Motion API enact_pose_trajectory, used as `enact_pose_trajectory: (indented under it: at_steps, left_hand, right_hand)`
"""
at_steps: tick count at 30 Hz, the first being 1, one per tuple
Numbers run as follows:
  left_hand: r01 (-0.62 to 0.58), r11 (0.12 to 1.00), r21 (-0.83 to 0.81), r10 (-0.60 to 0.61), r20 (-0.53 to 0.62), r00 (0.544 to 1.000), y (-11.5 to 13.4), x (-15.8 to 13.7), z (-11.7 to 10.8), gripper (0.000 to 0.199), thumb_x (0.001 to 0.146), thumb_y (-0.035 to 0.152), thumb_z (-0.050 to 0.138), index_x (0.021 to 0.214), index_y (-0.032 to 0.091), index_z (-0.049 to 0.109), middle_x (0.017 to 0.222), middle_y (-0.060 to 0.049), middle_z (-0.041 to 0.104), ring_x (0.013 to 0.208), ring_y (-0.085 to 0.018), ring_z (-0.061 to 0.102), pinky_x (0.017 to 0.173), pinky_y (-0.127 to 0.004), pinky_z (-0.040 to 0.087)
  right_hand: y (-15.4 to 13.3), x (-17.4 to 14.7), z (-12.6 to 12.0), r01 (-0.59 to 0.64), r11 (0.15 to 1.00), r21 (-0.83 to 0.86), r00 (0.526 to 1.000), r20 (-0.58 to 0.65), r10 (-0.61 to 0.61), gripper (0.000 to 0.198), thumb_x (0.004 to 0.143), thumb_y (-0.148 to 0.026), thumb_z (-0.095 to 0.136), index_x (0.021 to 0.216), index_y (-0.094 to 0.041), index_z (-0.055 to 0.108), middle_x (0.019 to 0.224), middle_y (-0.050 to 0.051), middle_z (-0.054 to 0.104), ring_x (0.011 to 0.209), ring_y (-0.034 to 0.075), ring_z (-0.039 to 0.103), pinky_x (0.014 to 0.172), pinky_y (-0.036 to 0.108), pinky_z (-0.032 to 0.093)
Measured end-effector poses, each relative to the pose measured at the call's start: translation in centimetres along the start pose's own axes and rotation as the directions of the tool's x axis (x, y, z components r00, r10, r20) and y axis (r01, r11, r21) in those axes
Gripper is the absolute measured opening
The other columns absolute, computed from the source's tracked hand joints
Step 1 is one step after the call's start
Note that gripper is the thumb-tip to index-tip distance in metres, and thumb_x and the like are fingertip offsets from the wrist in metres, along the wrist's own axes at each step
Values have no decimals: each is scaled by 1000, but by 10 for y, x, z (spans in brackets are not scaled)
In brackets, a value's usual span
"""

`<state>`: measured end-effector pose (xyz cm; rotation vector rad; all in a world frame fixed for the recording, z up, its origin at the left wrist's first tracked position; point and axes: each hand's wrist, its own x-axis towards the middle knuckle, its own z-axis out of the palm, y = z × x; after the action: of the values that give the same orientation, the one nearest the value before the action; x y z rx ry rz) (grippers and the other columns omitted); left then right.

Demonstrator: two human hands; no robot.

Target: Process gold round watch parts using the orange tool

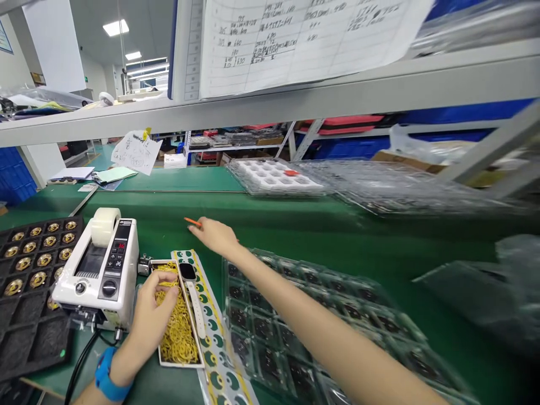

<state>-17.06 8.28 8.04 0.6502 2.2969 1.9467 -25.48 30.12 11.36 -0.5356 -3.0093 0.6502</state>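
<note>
**Right hand reaching far for an orange pen, left hand in the rubber bands**

The right hand [215, 235] is stretching far across the green table [295, 225], fingers narrowly curled and touching the orange pen [192, 221]. The left hand [152, 315] is resting near, fingers loosely bent into the yellow rubber bands [179, 332] in their white tray [177, 363], just right of the tape dispenser [99, 270].

Green bench [177, 216]: tape dispenser [99, 270], trays [295, 332].

"What was around that green bench [295, 230]?"
"A grey shelf [270, 101] ran above it. Beyond it stood racks [236, 140] on a green floor [101, 154], under lit ceiling panels [116, 27]."
</note>
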Motion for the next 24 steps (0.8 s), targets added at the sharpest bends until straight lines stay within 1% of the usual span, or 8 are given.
enact_pose_trajectory:
  at_steps: [2,5,7,9,13,19,24]
  left_hand:
    - [-13,1000,-5,13,-26,1000,1,1,-3,16,84,25,54,96,18,62,104,-10,69,102,-25,62,90,-38,48]
    - [-26,1000,-9,25,-40,999,3,2,-5,16,84,28,53,93,18,62,103,-10,69,103,-25,62,89,-37,49]
    - [-33,999,-6,33,-38,999,3,2,-5,15,84,27,53,91,18,62,102,-10,69,101,-25,63,88,-36,49]
    - [-46,999,3,46,-37,998,3,2,-4,15,83,26,53,90,18,63,100,-10,70,99,-24,64,86,-36,50]
    - [-84,996,35,86,-44,995,1,3,-2,15,83,24,52,89,18,64,97,-9,70,96,-24,64,85,-35,49]
    - [-149,984,101,154,-43,987,0,5,-4,13,85,21,52,90,18,64,95,-7,69,94,-23,64,84,-35,49]
    - [-225,959,172,233,-28,972,0,8,-5,12,83,16,50,87,19,62,95,-7,68,95,-23,63,87,-37,48]
  right_hand:
    - [-3,-19,11,40,997,-66,998,42,-38,29,99,-38,57,114,-14,60,108,8,61,98,23,61,89,45,50]
    - [0,-48,27,100,988,-120,986,147,-82,29,97,-41,60,108,-13,62,102,7,63,93,22,62,86,42,51]
    - [2,-61,35,127,983,-132,975,197,-100,30,96,-41,61,108,-13,61,100,7,63,91,22,62,84,41,52]
    - [2,-69,41,140,980,-139,970,216,-108,31,96,-40,61,112,-13,60,102,7,63,91,22,62,83,41,52]
    - [-4,-73,44,136,978,-161,975,196,-104,33,97,-38,60,120,-14,57,110,9,61,97,23,61,87,43,52]
    - [-14,-69,44,122,974,-190,979,186,-86,30,97,-37,61,117,-14,59,114,9,60,100,24,61,87,43,52]
    - [-21,-67,44,96,972,-214,981,183,-56,27,98,-35,61,114,-14,60,112,8,61,98,23,62,86,42,53]
